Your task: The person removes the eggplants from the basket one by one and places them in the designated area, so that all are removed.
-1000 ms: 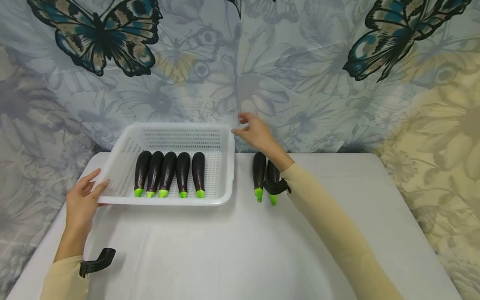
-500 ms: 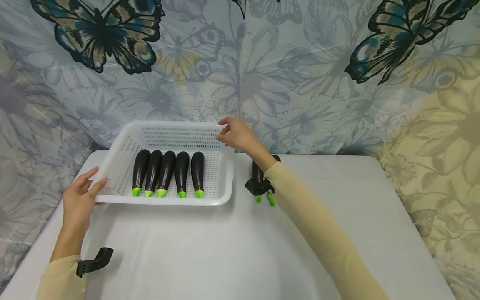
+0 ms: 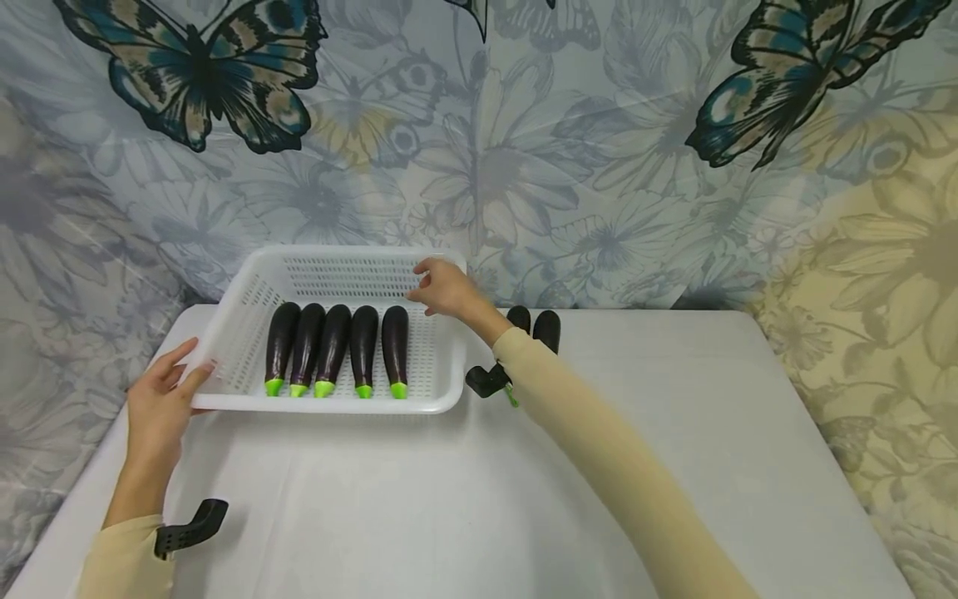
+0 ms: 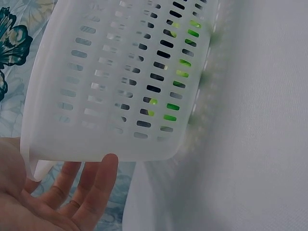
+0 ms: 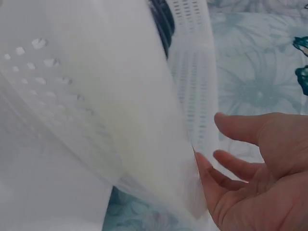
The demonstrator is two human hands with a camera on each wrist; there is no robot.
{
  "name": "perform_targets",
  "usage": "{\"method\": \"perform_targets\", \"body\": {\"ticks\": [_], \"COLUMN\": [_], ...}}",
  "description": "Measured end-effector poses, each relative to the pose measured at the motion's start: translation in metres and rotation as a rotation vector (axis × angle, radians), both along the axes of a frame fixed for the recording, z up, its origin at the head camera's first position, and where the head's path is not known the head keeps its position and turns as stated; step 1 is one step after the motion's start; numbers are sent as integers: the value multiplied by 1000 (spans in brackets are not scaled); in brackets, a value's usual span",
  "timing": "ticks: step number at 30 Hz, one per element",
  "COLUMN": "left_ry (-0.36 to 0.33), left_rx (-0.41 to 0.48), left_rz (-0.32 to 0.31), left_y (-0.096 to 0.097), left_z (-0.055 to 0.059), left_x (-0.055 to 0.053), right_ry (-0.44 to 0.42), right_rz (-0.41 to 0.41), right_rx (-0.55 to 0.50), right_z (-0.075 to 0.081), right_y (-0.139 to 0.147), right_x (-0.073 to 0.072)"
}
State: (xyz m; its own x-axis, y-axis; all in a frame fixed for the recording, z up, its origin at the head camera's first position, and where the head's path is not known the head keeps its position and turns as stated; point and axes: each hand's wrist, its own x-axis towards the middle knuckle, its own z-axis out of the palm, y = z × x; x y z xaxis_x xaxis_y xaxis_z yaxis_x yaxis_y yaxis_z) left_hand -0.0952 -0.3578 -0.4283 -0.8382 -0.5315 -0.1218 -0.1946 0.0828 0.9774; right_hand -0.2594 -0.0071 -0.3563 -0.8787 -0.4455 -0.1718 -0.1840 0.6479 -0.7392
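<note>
A white perforated plastic basket [image 3: 340,402] stands at the table's left side, with several dark purple eggplants [image 3: 334,345] lying side by side inside, green stem ends toward the front. My left hand [image 3: 155,399] holds the basket's left end by the rim; in the left wrist view, its fingers [image 4: 98,190] reach beneath that end. Over the basket's right back part is my right hand [image 3: 445,287], its fingers loosely bent with nothing between them. Two more eggplants [image 3: 547,329] lie on the table to the right, partly hidden by the right forearm and wrist mount.
The white table [image 3: 374,507] reaches back to a fabric backdrop [image 3: 599,183] printed with flowers and butterflies. A black wrist mount [image 3: 193,528] juts from the left sleeve, and another mount [image 3: 486,381] from the right sleeve.
My right hand has moved left and slightly forward, from beyond the basket's right corner to over its right part. The left hand stays at the left end; the eggplants have not moved.
</note>
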Motion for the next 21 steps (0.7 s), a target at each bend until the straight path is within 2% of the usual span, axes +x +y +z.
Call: {"method": "perform_targets", "body": {"ticks": [2,6,8,9,11,14,16,18,21], "left_ry": [-14,-50,-70,-74,-68,-69,-66,-74,-81], "left_rx": [-55,-176,-186,-193,-223,-256,-248,-227,-223], "left_rz": [-5,-19,-22,-21,-21,-12,-5,2,-1], "left_y": [-14,-29,-25,-25,-32,-36,-31,-22,-5], "left_z": [-20,-41,-34,-34,-43,-48,-42,-30,-9], "left_x": [-5,-11,-9,-9,-11,-13,-12,-8,-3], "right_ry": [7,-32,-87,-121,-203,-363,-485,-592,-694], "right_rz": [-11,-59,-93,-102,-115,-121,-148,-194,-260], "right_rx": [39,120,126,115,88,30,-27,-79,-126], "right_z": [-2,0,0,0,-1,-3,-5,-7,-12], "right_y": [-6,-17,-22,-24,-27,-29,-30,-31,-33], "right_x": [0,2,4,4,5,5,3,0,-4]}}
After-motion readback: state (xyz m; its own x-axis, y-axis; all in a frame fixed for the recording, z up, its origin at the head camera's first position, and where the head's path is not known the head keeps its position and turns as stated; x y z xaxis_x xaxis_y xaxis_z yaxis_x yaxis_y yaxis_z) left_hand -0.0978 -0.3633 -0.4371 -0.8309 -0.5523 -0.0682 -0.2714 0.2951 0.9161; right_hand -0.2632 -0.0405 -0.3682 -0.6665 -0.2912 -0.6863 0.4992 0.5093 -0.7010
